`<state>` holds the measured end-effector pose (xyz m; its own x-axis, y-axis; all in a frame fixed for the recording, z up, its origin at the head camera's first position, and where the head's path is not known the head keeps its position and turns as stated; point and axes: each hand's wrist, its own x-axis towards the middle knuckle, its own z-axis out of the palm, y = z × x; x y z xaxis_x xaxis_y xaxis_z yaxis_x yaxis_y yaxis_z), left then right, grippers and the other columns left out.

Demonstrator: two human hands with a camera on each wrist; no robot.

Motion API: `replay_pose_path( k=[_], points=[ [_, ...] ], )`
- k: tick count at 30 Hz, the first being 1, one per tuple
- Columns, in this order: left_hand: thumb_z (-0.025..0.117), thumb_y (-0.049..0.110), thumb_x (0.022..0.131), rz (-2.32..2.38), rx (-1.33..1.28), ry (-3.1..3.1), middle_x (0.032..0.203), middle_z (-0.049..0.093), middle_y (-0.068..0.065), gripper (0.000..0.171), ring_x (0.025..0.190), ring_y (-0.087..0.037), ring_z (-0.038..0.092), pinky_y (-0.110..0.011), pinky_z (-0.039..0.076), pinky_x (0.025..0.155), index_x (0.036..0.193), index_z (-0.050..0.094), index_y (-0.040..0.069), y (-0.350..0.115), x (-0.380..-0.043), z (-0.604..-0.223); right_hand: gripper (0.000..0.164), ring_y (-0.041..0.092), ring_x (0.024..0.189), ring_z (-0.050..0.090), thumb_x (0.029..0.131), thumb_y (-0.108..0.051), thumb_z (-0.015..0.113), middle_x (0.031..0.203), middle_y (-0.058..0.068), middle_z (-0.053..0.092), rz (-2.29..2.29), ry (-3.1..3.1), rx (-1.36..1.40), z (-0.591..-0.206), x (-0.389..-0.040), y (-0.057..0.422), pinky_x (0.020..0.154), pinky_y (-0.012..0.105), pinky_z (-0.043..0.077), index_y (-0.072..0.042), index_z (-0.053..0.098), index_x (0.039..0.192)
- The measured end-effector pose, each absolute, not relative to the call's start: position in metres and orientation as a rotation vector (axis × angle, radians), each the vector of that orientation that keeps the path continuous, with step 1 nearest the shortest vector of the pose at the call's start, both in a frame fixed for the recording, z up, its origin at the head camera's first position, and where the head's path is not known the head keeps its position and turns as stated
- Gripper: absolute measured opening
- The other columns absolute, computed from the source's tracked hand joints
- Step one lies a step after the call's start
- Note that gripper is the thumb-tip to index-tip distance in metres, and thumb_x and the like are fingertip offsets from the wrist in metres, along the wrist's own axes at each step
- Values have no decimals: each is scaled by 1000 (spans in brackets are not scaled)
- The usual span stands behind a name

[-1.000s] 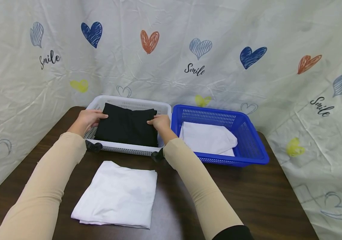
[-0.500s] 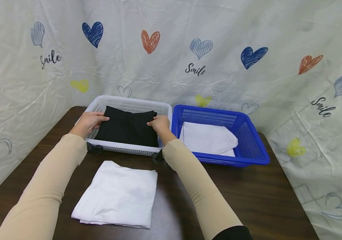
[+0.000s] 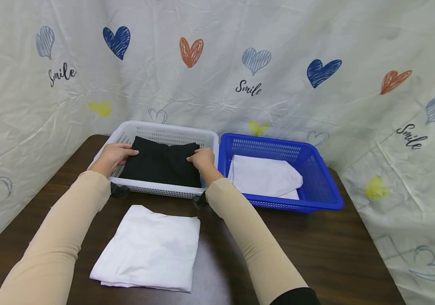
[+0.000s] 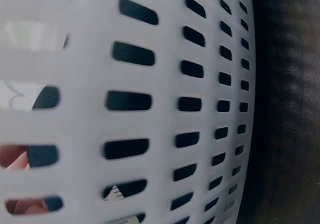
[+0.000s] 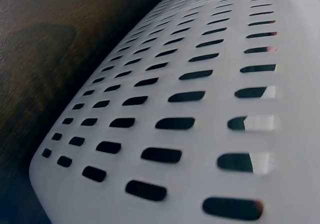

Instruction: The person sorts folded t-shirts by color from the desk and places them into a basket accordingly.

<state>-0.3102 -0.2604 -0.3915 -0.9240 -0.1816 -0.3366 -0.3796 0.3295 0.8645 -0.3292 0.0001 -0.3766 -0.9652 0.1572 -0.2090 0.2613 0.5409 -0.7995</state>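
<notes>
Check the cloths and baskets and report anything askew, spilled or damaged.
No spill or damage shows. The white cloth in the blue basket looks untidy: its right end is uneven, and a lower layer sticks out near the front right.

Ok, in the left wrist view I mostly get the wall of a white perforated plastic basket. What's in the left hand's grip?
Observer: The left hand pinches the left side of a folded black fabric piece.
Operator: And the right hand, is that free?
Observer: No, in the head view it pinches the same piece near its upper right corner.
Operator: Anything beside the white basket?
Observer: Yes, a blue rectangular perforated plastic basket stands to its right.
</notes>
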Motion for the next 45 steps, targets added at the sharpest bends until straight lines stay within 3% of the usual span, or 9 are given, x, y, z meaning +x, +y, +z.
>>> replay_pose_path(
  k=[2,5,11,18,23,30,33,37,45],
  points=[
    [65,26,96,1640,-526,2408,153,43,-20,68,112,-21,58,-41,45,105,155,34,9,-260,-310,-392,42,27,118,64,86,-13,78,132,10,65,-1392,2669,365,-376,-329,0,98,38,55,-8,68,127],
    [65,26,96,1637,-553,2404,154,43,-19,68,124,-28,53,-40,45,102,154,35,10,-261,-311,-392,42,27,118,64,86,-13,78,132,9,66,-1387,2671,372,-376,-328,-1,98,37,55,-8,68,127],
    [65,24,96,1624,-555,2413,152,43,-20,67,127,-30,51,-35,47,96,154,36,9,-261,-312,-395,44,25,118,64,87,-11,77,135,8,65,-1375,2674,376,-375,-326,-1,98,36,55,-9,66,130],
    [64,24,96,1648,-599,2395,154,41,-21,66,133,-33,48,-50,37,115,154,36,9,-260,-309,-393,46,27,119,63,89,-9,73,138,9,62,-1446,2647,356,-377,-325,-2,100,39,54,-9,63,134],
    [64,28,97,1647,-635,2386,156,40,-19,64,136,-34,49,-57,30,119,153,38,12,-261,-306,-391,46,27,121,62,89,-7,73,137,10,63,-1529,2626,362,-378,-323,-1,102,40,53,-9,63,134],
    [66,29,96,1648,-679,2412,153,46,-15,59,112,-15,63,-49,36,116,149,47,12,-262,-303,-386,49,27,124,60,89,-6,72,139,10,61,-1552,2616,352,-378,-323,1,104,41,51,-10,61,137],
    [65,28,96,1648,-679,2403,153,45,-14,59,120,-19,63,-50,35,116,149,46,12,-262,-302,-384,50,27,127,59,89,-6,72,141,10,60,-1560,2605,342,-377,-322,2,106,41,50,-9,60,137],
    [64,27,96,1704,-685,2369,152,45,-15,60,137,-29,50,-50,32,120,149,44,8,-260,-303,-383,48,28,129,58,89,-8,72,141,10,60,-1596,2570,333,-375,-320,4,107,42,49,-8,61,136],
    [65,18,96,1887,-728,2314,152,46,-16,57,128,-20,58,-32,44,112,147,46,2,-257,-303,-385,48,30,134,53,89,-12,72,142,10,59,-1580,2508,252,-363,-318,16,110,45,47,-7,61,136]
  ],
)
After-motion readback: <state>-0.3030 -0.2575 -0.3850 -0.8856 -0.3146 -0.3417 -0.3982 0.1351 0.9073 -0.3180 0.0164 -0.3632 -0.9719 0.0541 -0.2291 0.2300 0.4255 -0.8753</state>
